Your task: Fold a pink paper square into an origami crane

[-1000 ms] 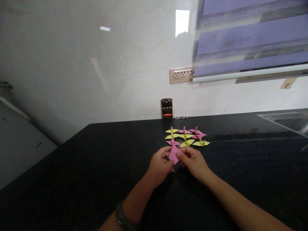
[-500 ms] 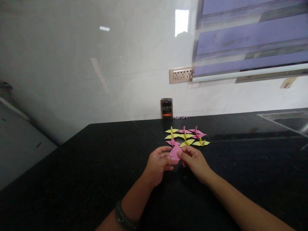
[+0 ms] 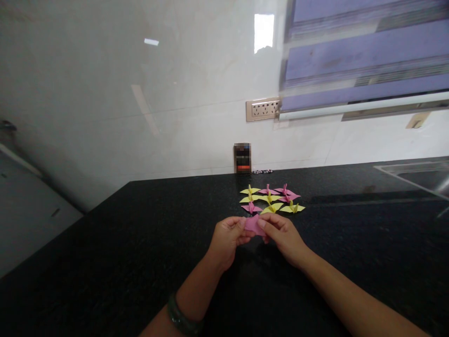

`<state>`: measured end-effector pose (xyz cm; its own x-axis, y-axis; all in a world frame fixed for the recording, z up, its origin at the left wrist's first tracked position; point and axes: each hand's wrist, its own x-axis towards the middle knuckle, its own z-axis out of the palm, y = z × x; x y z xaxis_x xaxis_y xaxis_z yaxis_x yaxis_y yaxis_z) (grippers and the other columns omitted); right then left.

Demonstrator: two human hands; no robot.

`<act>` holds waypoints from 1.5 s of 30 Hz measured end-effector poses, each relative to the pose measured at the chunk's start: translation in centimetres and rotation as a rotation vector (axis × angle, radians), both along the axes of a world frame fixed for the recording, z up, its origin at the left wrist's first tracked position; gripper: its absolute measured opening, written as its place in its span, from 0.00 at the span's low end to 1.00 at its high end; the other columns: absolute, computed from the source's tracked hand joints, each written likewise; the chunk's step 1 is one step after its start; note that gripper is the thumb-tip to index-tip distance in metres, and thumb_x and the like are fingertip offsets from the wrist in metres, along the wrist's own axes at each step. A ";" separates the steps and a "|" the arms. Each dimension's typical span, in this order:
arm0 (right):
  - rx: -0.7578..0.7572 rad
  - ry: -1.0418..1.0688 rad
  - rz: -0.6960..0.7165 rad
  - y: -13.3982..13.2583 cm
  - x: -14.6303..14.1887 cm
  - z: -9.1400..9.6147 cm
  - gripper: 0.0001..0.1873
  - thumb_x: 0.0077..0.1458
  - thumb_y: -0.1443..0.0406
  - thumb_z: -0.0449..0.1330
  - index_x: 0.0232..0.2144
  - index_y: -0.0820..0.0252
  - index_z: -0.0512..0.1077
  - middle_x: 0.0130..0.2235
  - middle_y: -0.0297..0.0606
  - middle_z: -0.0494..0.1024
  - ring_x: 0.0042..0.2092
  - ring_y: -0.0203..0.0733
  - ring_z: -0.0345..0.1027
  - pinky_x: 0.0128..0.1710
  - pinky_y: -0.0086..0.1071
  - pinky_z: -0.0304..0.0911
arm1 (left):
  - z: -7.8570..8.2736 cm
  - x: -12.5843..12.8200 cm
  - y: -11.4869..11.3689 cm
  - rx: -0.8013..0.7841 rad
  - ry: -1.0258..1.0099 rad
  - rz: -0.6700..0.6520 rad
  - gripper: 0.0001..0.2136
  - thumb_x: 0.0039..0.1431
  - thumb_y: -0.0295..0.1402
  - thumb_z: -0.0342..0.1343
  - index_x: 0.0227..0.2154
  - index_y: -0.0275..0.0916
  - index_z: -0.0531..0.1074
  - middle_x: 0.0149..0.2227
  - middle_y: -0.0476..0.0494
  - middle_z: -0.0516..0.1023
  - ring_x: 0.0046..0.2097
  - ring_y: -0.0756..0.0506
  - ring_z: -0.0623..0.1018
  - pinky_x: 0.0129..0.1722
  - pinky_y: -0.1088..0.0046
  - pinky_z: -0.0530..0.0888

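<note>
Between my hands is a folded piece of pink paper (image 3: 254, 224), held a little above the counter. My left hand (image 3: 230, 237) pinches its left side, thumb on top. On the right side, my right hand (image 3: 280, 231) grips it between thumb and fingers. The paper's lower edge is partly covered by my fingers. Just beyond my hands stand several folded paper cranes: a yellow crane (image 3: 293, 208) at the right, a pink crane (image 3: 251, 208) at the left, and others in rows behind them.
The black countertop (image 3: 140, 234) spreads around my hands. A phone-like device (image 3: 242, 158) leans on the wall, with a beaded strap (image 3: 263, 172) beside it. A sink (image 3: 421, 175) lies at the far right. A socket panel (image 3: 263, 110) is on the wall.
The pink paper showed a triangular peak pointing up; now its visible shape is lower and wider. My left thumb has moved up along its left side. The cranes stay put.
</note>
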<state>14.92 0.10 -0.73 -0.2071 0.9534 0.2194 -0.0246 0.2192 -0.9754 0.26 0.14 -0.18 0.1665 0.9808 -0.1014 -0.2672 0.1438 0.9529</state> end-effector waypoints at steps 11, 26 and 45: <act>0.063 -0.064 0.019 0.0 0.3 0.4 0.11 0.48 0.60 0.52 0.27 0.63 0.68 0.22 0.31 0.64 0.22 0.30 0.56 0.21 0.25 0.54 | -0.2 0.0 0.1 0.014 0.029 -0.011 0.14 0.43 0.40 0.54 0.26 0.32 0.68 0.20 0.46 0.71 0.22 0.53 0.71 0.22 0.79 0.66; 0.116 -0.149 -0.024 0.0 0.4 0.4 0.13 0.50 0.60 0.49 0.23 0.63 0.68 0.19 0.31 0.63 0.21 0.31 0.56 0.21 0.25 0.53 | 0.0 0.0 0.1 0.004 0.049 -0.003 0.14 0.43 0.40 0.54 0.26 0.32 0.67 0.20 0.46 0.71 0.22 0.52 0.71 0.21 0.80 0.66; 0.141 -0.255 -0.038 0.4 0.6 -0.1 0.13 0.42 0.71 0.52 0.34 0.60 0.69 0.20 0.29 0.62 0.21 0.29 0.52 0.20 0.24 0.50 | -0.1 0.1 0.1 0.136 0.242 -0.051 0.11 0.46 0.34 0.52 0.32 0.32 0.70 0.25 0.42 0.74 0.26 0.50 0.73 0.26 0.75 0.69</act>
